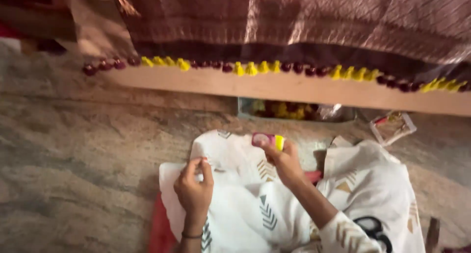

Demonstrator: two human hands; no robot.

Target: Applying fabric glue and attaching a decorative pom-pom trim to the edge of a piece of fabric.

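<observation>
Your right hand (pixel 287 161) is closed around a small pink and yellow spool (pixel 267 140), pinched at the fingertips, held just below the wooden bar (pixel 274 88). Your left hand (pixel 195 187) sits further below the bar, to the left of the spool, fingers curled and pinched together at the tips; whatever it grips is too small to tell. Both hands rest over white printed cloth (pixel 245 209) on your lap, below the bar. Along the bar's top edge runs a row of yellow and maroon tassels (pixel 250 68) on a brown fabric (pixel 319 22). Just under the bar lies a clear bag (pixel 294 110) of yellow bits, and a small clear box (pixel 392 128) right of it, on the stone floor (pixel 78 160)
</observation>
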